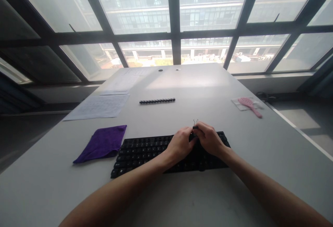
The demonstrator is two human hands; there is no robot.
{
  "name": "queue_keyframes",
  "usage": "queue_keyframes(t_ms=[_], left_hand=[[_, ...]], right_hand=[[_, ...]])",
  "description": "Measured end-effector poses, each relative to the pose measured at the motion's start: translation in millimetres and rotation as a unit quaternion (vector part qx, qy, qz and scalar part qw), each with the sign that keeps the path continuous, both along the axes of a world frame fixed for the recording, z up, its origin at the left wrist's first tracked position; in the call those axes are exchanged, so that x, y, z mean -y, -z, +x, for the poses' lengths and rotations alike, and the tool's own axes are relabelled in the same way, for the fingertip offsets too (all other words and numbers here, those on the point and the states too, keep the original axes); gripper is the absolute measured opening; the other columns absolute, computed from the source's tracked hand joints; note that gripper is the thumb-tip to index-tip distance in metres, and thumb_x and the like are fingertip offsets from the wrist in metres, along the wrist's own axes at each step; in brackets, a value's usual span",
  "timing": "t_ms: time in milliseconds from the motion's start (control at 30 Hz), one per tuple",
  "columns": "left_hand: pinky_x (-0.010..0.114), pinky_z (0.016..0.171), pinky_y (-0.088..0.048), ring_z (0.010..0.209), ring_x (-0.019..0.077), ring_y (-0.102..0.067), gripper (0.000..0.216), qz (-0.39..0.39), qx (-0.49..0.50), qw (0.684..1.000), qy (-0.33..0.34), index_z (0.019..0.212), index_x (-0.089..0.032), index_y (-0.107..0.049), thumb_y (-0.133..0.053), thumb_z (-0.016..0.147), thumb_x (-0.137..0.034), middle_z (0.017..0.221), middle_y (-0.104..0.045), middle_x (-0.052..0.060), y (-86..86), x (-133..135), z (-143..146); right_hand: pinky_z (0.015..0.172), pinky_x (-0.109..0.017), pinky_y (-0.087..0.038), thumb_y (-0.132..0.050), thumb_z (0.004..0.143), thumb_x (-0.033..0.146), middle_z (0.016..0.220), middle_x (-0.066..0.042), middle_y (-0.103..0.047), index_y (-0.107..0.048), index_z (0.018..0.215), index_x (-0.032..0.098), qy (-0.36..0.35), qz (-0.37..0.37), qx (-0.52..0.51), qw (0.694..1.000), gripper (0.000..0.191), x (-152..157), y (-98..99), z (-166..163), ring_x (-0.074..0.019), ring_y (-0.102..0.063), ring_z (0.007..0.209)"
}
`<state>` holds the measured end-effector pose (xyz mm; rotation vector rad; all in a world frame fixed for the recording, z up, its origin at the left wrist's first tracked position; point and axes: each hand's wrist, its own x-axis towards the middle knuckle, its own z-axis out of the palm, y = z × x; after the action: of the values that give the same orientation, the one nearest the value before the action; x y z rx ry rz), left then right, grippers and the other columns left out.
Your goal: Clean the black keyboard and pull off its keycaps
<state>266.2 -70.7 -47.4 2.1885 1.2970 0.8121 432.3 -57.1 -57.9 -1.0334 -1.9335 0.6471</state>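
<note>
Both hands meet over the right half of a black keyboard. My left hand is closed, its fingertips pinched together against those of the other hand. My right hand is closed as well. Between the fingertips is a small wire keycap puller, its two thin hooked prongs pointing away from me. A small black piece shows at the base of the prongs; whether it is the handle or a keycap I cannot tell. Farther back on the table lies a straight row of black keycaps.
On the white table, a folded purple cloth lies left of the keyboard. Papers lie along the left edge. A pink hairbrush rests on a clear plastic bag at the right. Windows rise beyond the table.
</note>
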Motion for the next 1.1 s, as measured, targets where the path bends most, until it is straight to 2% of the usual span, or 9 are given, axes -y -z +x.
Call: queue_keyframes(t_ms=[233, 367, 500, 600, 733, 867, 967, 1100], left_hand=[[0.027, 0.067, -0.044, 0.068, 0.016, -0.056, 0.023, -0.004, -0.034, 0.999, 0.002, 0.076, -0.018, -0.069, -0.055, 0.094, -0.019, 0.074, -0.058, 0.002, 1.9, -8.9, 3.7], [0.026, 0.066, -0.043, 0.068, 0.0156, -0.054, 0.021, 0.028, -0.057, 0.998, -0.005, 0.081, -0.017, -0.067, -0.054, 0.097, -0.02, 0.078, -0.058, 0.003, 5.0, -7.4, 6.4], [0.028, 0.068, -0.044, 0.073, 0.0172, -0.054, 0.021, 0.067, -0.066, 0.995, -0.014, 0.083, -0.017, -0.063, -0.051, 0.099, -0.02, 0.081, -0.057, 0.004, 5.8, -2.1, 8.1], [0.029, 0.071, -0.046, 0.077, 0.0182, -0.056, 0.021, 0.074, -0.041, 0.996, -0.011, 0.083, -0.017, -0.062, -0.051, 0.1, -0.022, 0.083, -0.058, 0.004, 4.6, 0.4, 8.1], [0.032, 0.081, -0.049, 0.09, 0.0204, -0.059, 0.008, 0.091, 0.016, 0.996, 0.001, 0.098, -0.019, -0.064, -0.057, 0.096, -0.016, 0.095, -0.063, 0.005, 3.4, 1.1, 6.7], [0.034, 0.087, -0.05, 0.094, 0.0211, -0.06, 0.015, 0.109, 0.055, 0.993, 0.004, 0.103, -0.021, -0.064, -0.06, 0.093, -0.011, 0.098, -0.067, 0.004, 3.3, 1.4, 5.4], [0.034, 0.089, -0.051, 0.099, 0.0208, -0.062, 0.029, 0.117, 0.086, 0.989, -0.003, 0.113, -0.023, -0.06, -0.062, 0.09, -0.006, 0.102, -0.069, 0.003, 4.5, 2.1, 4.8], [0.035, 0.089, -0.052, 0.1, 0.0206, -0.063, 0.034, 0.116, 0.097, 0.989, -0.005, 0.117, -0.024, -0.056, -0.063, 0.089, -0.005, 0.102, -0.068, 0.002, 6.0, 3.0, 4.0]], right_hand=[[0.063, -0.027, -0.038, -0.048, 0.1, 0.029, 0.071, 0.001, -0.054, -0.05, 0.078, 0.021, 0.005, -0.006, -0.011, 1.0, 0.023, 3.3, 0.9, 2.7, -0.0146, -0.047, 0.065], [0.064, -0.026, -0.039, -0.049, 0.099, 0.026, 0.07, 0.002, -0.057, -0.05, 0.076, 0.021, 0.009, 0.003, -0.019, 1.0, 0.023, 3.8, -0.4, 3.8, -0.0137, -0.049, 0.063], [0.064, -0.026, -0.04, -0.05, 0.097, 0.025, 0.069, 0.002, -0.058, -0.053, 0.078, 0.022, 0.045, 0.029, -0.032, 0.998, 0.019, 3.3, 0.6, 5.5, -0.014, -0.049, 0.062], [0.063, -0.026, -0.041, -0.051, 0.097, 0.026, 0.068, 0.002, -0.058, -0.053, 0.078, 0.022, 0.055, 0.037, -0.043, 0.997, 0.019, 2.7, 2.2, 6.6, -0.0142, -0.051, 0.061], [0.062, -0.027, -0.042, -0.051, 0.097, 0.028, 0.068, 0.002, -0.06, -0.054, 0.079, 0.022, 0.086, 0.031, -0.078, 0.993, 0.02, 1.8, 4.1, 6.8, -0.0142, -0.053, 0.06], [0.064, -0.028, -0.043, -0.048, 0.098, 0.028, 0.069, 0.001, -0.059, -0.053, 0.079, 0.022, 0.092, 0.049, -0.066, 0.992, 0.02, 0.0, 4.8, 4.8, -0.0151, -0.053, 0.063], [0.066, -0.028, -0.042, -0.047, 0.098, 0.029, 0.073, 0.0, -0.058, -0.052, 0.078, 0.022, 0.097, 0.078, -0.041, 0.991, 0.021, -0.6, 3.8, 3.2, -0.0161, -0.053, 0.067], [0.063, -0.027, -0.041, -0.047, 0.099, 0.032, 0.07, 0.002, -0.06, -0.049, 0.079, 0.022, 0.114, 0.039, -0.033, 0.992, 0.023, 0.1, 2.6, 3.0, -0.0148, -0.053, 0.062]])
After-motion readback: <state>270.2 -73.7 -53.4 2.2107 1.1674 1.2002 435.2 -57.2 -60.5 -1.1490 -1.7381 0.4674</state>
